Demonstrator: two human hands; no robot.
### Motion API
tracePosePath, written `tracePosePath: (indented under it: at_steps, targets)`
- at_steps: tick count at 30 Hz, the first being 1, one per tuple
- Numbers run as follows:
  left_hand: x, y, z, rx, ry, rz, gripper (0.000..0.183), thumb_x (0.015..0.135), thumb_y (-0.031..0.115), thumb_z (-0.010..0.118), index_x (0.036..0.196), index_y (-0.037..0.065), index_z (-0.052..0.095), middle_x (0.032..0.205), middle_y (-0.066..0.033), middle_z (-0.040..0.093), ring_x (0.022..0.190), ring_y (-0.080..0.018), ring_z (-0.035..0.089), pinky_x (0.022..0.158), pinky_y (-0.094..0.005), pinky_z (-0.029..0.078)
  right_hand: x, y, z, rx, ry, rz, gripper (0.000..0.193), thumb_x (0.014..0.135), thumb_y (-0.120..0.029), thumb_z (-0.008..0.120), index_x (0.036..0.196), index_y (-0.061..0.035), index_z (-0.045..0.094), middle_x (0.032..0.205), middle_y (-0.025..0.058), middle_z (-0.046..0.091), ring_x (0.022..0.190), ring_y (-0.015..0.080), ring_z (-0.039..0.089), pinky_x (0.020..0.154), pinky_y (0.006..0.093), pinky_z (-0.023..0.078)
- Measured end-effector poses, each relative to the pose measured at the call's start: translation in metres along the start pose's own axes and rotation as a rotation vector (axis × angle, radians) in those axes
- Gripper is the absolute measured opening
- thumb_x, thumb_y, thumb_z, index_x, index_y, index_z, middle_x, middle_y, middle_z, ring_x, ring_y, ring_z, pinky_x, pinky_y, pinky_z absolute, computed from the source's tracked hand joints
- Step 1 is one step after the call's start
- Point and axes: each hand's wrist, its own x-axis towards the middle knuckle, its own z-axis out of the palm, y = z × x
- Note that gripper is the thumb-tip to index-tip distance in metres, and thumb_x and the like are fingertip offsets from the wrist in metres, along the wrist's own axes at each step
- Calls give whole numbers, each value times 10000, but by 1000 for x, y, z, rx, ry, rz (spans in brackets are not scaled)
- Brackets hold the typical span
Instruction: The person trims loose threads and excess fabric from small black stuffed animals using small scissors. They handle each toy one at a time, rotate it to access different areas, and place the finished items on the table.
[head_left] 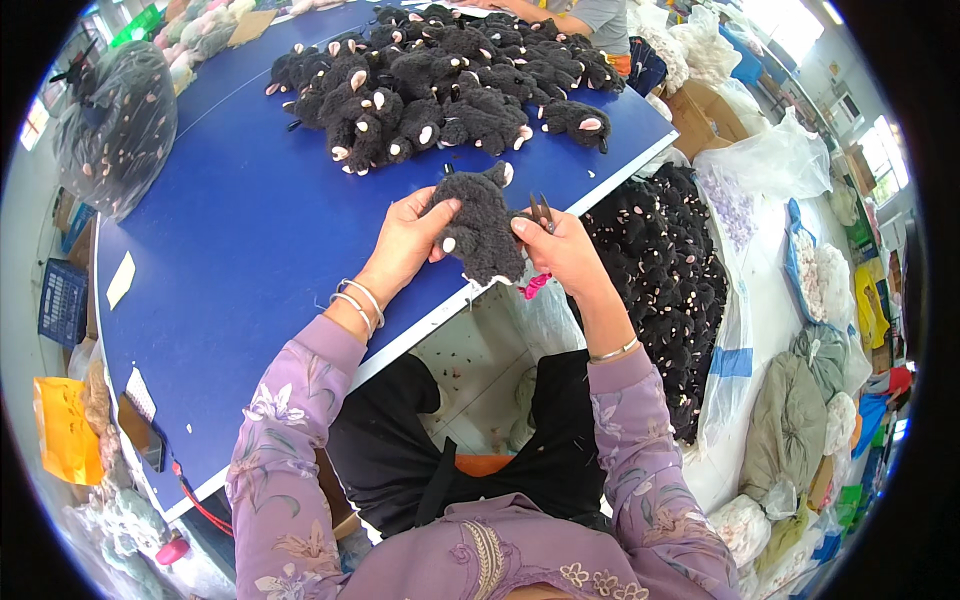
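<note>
A fuzzy black plush toy (478,222) with pale pink ears and paws hangs over the front edge of the blue table (260,250). My left hand (410,232) grips its left side, thumb lying across the plush. At the toy's other side, my right hand (562,245) is closed round a small pair of dark thread snips (541,208), blades pointing up. Bright pink material (536,287) shows below that hand; whether it belongs to the snips I cannot tell. Beyond the toy lies a large pile of similar black plush toys (440,85).
To my right, a big clear plastic bag (735,330) surrounds many black plush pieces (655,290). A stuffed dark bag (115,130) stands at the table's left. A phone (142,432) lies at the left edge. Across the table, a person in a grey sleeve (600,20) sits behind the pile.
</note>
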Motion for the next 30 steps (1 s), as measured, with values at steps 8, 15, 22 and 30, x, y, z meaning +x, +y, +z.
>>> tracePosePath:
  at_steps: [8,15,22,30]
  targets:
    - [4,-4,1,-18,-40,95,456,908,238,633,1256,-13,478,1026,-37,605,836,-73,566,674,-233,484,5,5,1,210,102,-33,176,910,-203,636,878,-46,563,579,-65,417,436,22,306,409,214,249]
    - [1,1,6,227,-152,45,433,862,186,688,1197,-9,494,941,-45,641,789,-89,592,633,-234,486,6,10,3,313,149,-58,195,903,-200,647,949,-24,575,638,-32,489,425,28,341,395,212,271]
    - [-3,13,10,195,-189,-24,255,850,177,681,1017,6,594,795,-47,656,644,-101,608,523,-226,471,10,11,16,317,180,-25,195,906,-211,644,983,-45,576,670,-27,519,445,26,389,387,206,289]
    - [1,8,2,-102,-20,-29,178,905,147,560,983,-3,615,861,-90,677,696,-162,667,536,-232,484,6,4,25,353,162,-104,156,925,-161,561,984,-30,502,817,87,620,451,48,364,402,212,272]
